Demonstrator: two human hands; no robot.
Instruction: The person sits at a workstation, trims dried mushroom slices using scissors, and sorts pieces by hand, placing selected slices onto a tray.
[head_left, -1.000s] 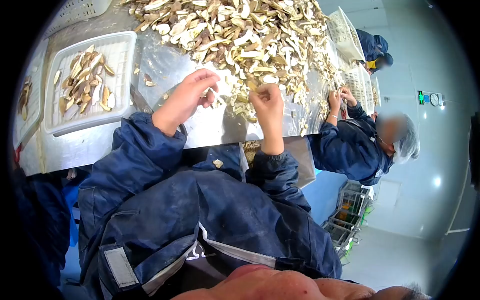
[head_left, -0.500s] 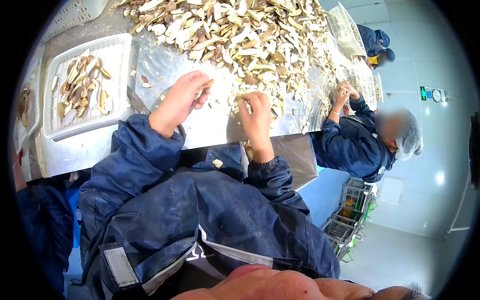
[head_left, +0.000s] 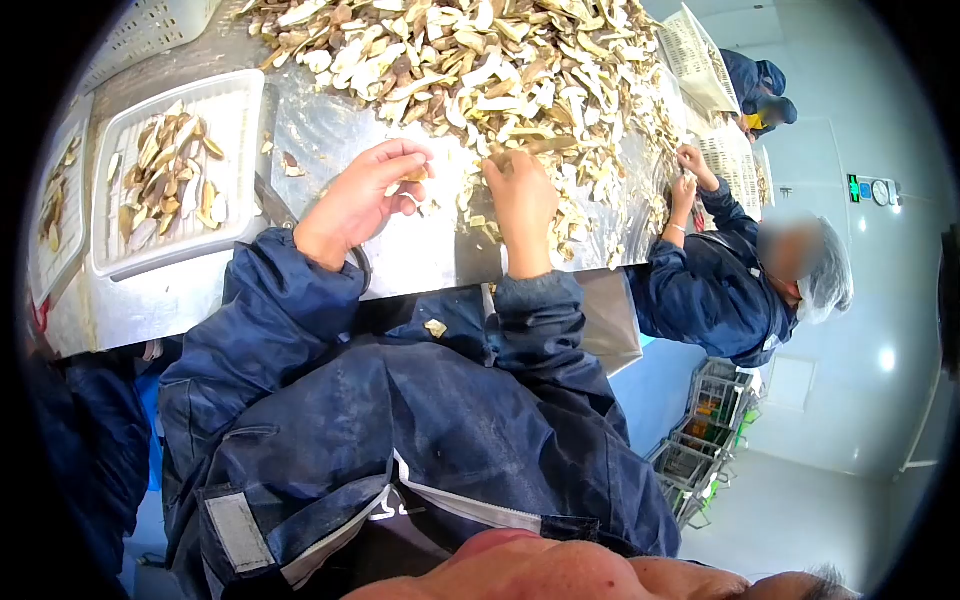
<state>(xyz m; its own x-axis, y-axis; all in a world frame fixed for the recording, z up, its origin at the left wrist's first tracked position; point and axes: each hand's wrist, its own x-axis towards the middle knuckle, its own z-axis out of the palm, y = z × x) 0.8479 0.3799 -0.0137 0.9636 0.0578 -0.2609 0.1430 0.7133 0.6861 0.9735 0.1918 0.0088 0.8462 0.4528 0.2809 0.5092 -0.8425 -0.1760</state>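
Mushroom slices (head_left: 480, 75), pale and brown, seemingly dried, lie heaped at twelve o'clock on the metal counter (head_left: 420, 265), loose fragments scattered along the near fringe. At eleven o'clock the left hand (head_left: 365, 195), clear of the heap, has its grip closed on a small brown piece (head_left: 415, 174), apparently by thumb and fingertips alone. Just past twelve the right hand (head_left: 522, 200) dips to the fringe with its back to the camera; a long brown slice (head_left: 548, 146) sits right by its fingertips, but I cannot tell whether that grip is closed on it or open. A shallow white tray (head_left: 228, 115) at ten o'clock carries a much smaller cluster of slices. The light pinch on the left could let the piece slip, and among similar slices it would be hard to find again. The heap looks unbound, so pulling from its fringe could send slices sliding over the near edge; a stray bit (head_left: 435, 328) lies below that edge, on dark cloth just off centre towards eight o'clock. Glare between the hands might also hide crumbs, and a dragging sleeve (head_left: 540, 300) could sweep them off.
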